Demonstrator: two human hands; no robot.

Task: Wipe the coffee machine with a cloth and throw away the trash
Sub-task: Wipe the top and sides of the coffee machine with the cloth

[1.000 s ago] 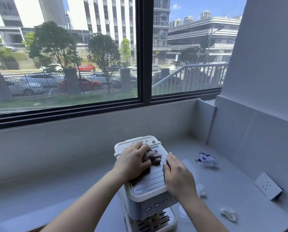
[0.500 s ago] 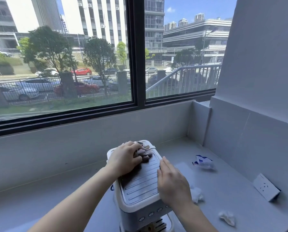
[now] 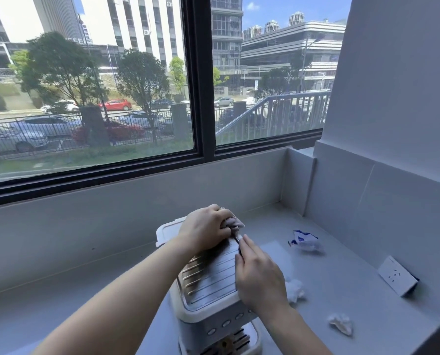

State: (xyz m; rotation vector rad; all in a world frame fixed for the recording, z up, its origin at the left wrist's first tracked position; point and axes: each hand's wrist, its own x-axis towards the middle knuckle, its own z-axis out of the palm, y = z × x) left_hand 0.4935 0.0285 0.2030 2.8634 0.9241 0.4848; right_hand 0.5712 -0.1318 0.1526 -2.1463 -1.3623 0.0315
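Note:
A white coffee machine (image 3: 208, 285) with a ribbed metal top stands on the grey counter (image 3: 341, 283). My left hand (image 3: 204, 230) grips a crumpled grey cloth (image 3: 234, 222) at the far end of the machine's top. My right hand (image 3: 258, 275) rests along the machine's right top edge, fingers straight. Trash lies on the counter to the right: a blue and white wrapper (image 3: 304, 240), a white paper wad (image 3: 294, 290) beside the machine, and another wad (image 3: 341, 326) near the front edge.
A white wall socket (image 3: 396, 275) sticks out from the right wall. A large window with a dark frame (image 3: 203, 98) runs behind the counter. The counter ends in a corner at the far right.
My left hand has pushed the cloth from the middle of the machine's top to its far end. My right hand stayed on the right edge. The view has shifted slightly.

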